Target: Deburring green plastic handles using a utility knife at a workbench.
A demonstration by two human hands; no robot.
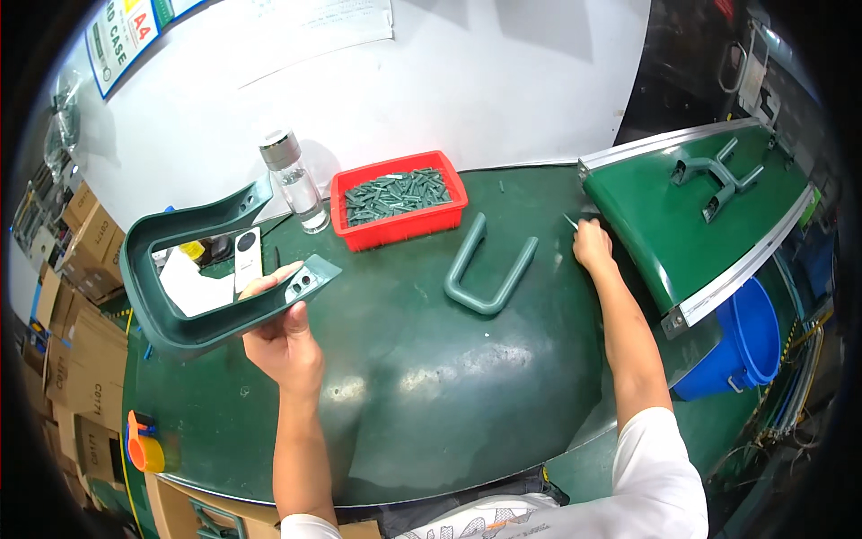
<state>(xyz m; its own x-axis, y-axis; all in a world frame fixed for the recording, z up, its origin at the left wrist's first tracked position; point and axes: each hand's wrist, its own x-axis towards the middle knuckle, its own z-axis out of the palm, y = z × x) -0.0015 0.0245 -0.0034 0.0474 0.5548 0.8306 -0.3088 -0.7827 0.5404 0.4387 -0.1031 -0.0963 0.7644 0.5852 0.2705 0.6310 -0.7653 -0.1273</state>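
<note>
My left hand (285, 349) is closed on one arm of a dark green U-shaped plastic part (148, 296), raised above the left side of the table. Two small holes show near the gripped end, and the part's hollow channel side is visible. At the table's right, beside the conveyor, my right hand (593, 244) is closed with its fingers low over the surface. A thin, pale, pointed thing (569, 220) sticks out from those fingers; its kind is too small to tell. Between my hands a second green U-shaped part (483, 296), with rounded tube-like arms, lies on the table.
A red bin (359, 235) of small green pieces (395, 196) stands at the back, next to a glass bottle (301, 189). On the right, a green conveyor (669, 225) carries more green parts (718, 175), above a blue bucket (741, 341). Orange tape dispenser (144, 445) sits front left; cartons (85, 359) stand beyond.
</note>
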